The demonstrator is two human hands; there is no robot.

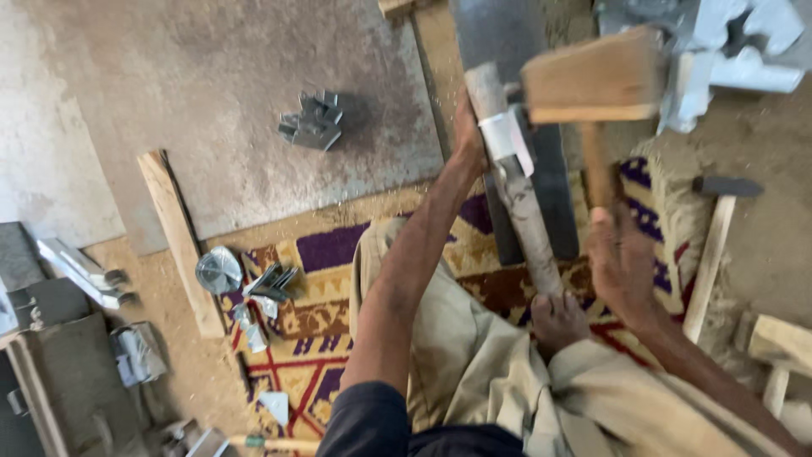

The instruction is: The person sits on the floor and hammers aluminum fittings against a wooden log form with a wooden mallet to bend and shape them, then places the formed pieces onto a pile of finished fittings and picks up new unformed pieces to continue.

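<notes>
My right hand (622,262) grips the handle of a wooden mallet (596,76), whose block head is raised and blurred. My left hand (468,135) holds a small bent metal strip (506,135) against a long grey metal bar (520,195). The bar slants from the top of the view down to my bare foot (556,320), which presses on its near end. Under the bar lies a dark flat metal plate (554,182).
A patterned mat (338,245) covers the sandy floor. Folded metal pieces (313,120) sit on a grey sheet at top centre. More shiny metal parts (727,51) pile at top right. A hammer (715,245) lies at right, a wooden plank (179,241) at left.
</notes>
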